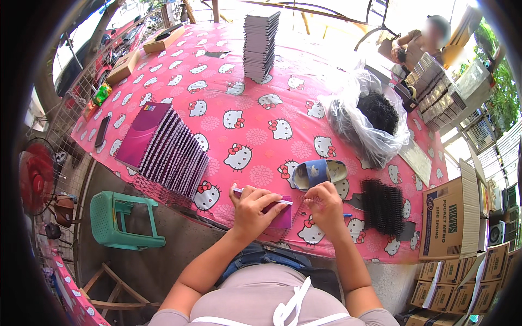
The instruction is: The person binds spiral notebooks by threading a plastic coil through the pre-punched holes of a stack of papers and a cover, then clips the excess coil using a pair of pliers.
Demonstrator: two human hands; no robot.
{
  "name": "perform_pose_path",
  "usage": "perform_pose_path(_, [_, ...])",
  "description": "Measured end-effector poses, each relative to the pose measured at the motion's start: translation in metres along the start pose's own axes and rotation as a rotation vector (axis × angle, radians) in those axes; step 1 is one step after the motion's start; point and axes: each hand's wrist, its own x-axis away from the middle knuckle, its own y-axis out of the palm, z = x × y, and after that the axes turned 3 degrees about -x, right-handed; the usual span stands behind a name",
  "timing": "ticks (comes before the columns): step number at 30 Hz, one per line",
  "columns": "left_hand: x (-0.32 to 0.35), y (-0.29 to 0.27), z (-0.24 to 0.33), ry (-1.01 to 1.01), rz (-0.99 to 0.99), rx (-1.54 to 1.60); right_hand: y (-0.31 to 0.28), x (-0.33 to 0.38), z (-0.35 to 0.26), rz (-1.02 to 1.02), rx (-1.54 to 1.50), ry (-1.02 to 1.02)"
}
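Observation:
My left hand (251, 209) grips a small purple notebook (281, 216) flat on the pink cartoon-cat tablecloth (255, 125) at the near edge. My right hand (323, 206) pinches the notebook's right edge, fingers closed at its spine. A blue slipper (318, 173) lies just beyond my hands. A pile of black spiral coils (382, 205) rests to the right of my right hand. A fanned row of purple notebooks (163, 148) lies to the left.
A tall stack of notebooks (260, 44) stands at the far side. A clear plastic bag with black coils (370, 117) sits at right. A green stool (120, 220) and red fan (36, 175) are at left. Cardboard boxes (454, 217) stand at right, with another person (421, 41) beyond.

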Motion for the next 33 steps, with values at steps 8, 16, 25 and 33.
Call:
perform_pose_path(8, [0.001, 0.0, 0.0, 0.043, 0.029, -0.046, -0.003, -0.002, -0.007, -0.217, -0.256, 0.164])
perform_pose_path(16, [0.003, 0.0, -0.002, 0.02, 0.011, -0.033, -0.005, 0.002, -0.017, -0.321, -0.206, 0.29])
perform_pose_path(25, [0.006, -0.001, -0.006, 0.023, -0.015, -0.041, 0.019, 0.006, -0.023, -0.15, 0.102, -0.01])
perform_pose_path(33, [0.018, -0.019, -0.009, 0.124, -0.087, 0.032, -0.015, 0.002, -0.011, -0.234, 0.195, 0.475])
